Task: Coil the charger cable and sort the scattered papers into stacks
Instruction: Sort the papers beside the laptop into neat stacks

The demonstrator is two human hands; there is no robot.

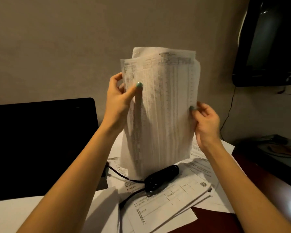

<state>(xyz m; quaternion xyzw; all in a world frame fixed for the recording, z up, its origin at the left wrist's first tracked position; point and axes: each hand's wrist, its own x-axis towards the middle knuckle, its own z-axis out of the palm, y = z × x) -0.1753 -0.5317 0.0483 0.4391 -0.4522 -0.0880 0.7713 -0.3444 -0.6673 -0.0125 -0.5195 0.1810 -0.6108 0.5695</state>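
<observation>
While both hands (119,100) (204,121) pinch them, thin printed sheets (160,111) bow upright.

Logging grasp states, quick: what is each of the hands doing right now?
Left hand: pinches the left edge of the upright sheaf of papers.
Right hand: pinches the same sheaf's right edge.

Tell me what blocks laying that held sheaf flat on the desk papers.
The coiled charger cable lies on the scattered papers in front of the sheaf, at its bottom edge, its cord trailing left. Laid forward, the sheaf would likely land on it.
</observation>
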